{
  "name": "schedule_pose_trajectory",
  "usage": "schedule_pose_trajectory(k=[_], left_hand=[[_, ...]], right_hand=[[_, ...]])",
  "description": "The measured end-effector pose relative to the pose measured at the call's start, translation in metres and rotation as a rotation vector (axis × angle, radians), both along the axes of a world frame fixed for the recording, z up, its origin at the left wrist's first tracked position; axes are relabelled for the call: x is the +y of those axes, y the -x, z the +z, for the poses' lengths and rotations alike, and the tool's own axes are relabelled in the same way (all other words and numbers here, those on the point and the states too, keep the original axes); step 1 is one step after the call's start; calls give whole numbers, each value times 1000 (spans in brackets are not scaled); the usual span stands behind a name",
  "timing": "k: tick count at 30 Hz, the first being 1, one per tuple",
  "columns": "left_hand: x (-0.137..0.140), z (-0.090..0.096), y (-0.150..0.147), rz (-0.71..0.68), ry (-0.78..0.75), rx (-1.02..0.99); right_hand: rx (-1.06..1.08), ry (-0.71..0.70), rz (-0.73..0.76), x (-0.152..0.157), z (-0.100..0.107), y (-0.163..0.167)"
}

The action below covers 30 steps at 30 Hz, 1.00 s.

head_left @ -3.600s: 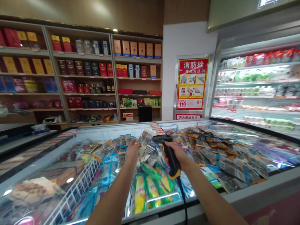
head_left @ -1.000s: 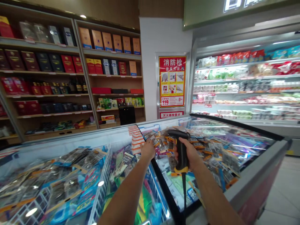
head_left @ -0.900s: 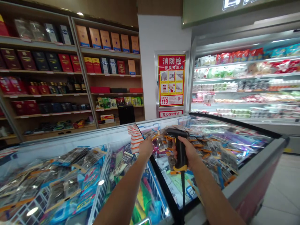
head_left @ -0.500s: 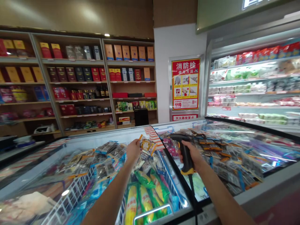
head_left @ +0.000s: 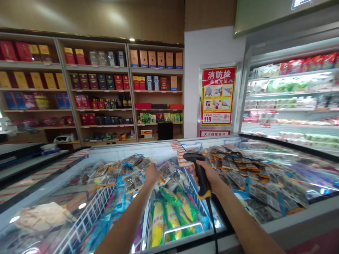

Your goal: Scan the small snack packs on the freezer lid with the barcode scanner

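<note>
My right hand (head_left: 209,174) is wrapped tight around the grip of a black barcode scanner (head_left: 199,173) with a yellow base, its head pointing left over the open chest freezer (head_left: 291,217), its cable dropping down past the freezer's front edge. My left hand (head_left: 151,175) reaches into the freezer and its fingers close on a clear snack packet (head_left: 166,171) held just left of the scanner head. Below the hands I see yellow corn packs (head_left: 165,220) in green wrapping beside a white wire divider (head_left: 92,211). More packets (head_left: 254,176) lie under the glass lid to the right. Wooden shelves (head_left: 106,91) of boxes stand behind
</note>
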State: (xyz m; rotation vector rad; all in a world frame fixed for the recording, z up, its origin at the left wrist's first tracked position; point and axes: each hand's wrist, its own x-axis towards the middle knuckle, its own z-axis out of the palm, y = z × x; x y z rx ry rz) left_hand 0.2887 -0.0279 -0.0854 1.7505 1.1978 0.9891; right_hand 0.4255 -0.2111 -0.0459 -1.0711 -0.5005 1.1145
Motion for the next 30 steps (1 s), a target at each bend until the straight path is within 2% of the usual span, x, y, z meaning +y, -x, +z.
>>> schedule_pose_trajectory(k=[2, 5, 10, 16, 22, 26, 28, 30], left_hand=[[3, 0, -2, -38, 206, -136], [6, 3, -3, -104, 324, -286], [11, 8, 0, -120, 394, -626], [16, 4, 6, -138, 422, -837], [21, 5, 7, -134, 434, -906], [23, 5, 6, -104, 406, -883], [25, 4, 7, -59, 348, -796], [27, 5, 12, 45, 179, -589]], right_hand=[[2, -1, 39, 1, -1, 3], [20, -20, 79, 3, 1, 10], [36, -13, 131, 9, 7, 27], [-14, 23, 221, 9, 5, 40], [2, 17, 243, 6, 3, 43], [-3, -4, 208, 6, 0, 38], [-9, -10, 169, 6, -1, 34], [-27, -12, 127, 5, -1, 29]])
